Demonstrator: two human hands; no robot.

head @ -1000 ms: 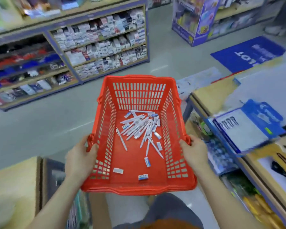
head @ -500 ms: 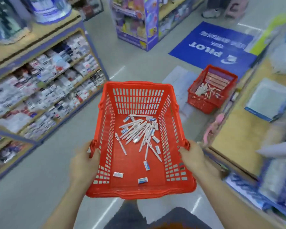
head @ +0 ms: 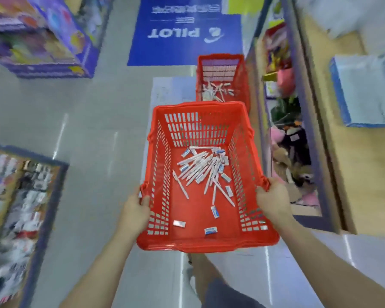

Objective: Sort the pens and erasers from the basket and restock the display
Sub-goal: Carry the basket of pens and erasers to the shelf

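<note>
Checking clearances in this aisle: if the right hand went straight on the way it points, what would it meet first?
The right hand grips the right rim of the red basket, so that side wall comes first. Past it, likely the pens piled on the basket floor, though depth is hard to judge.

The red plastic basket (head: 187,244), slotted along its walls, is carried level above the aisle floor, its side rims gripped by the left hand (head: 135,210) and the right hand (head: 273,201). A loose heap of white pens (head: 200,172) lies toward its far end, mixed with small blue-and-white wrapped erasers (head: 215,211). A few more erasers lie apart near the front wall.
</note>
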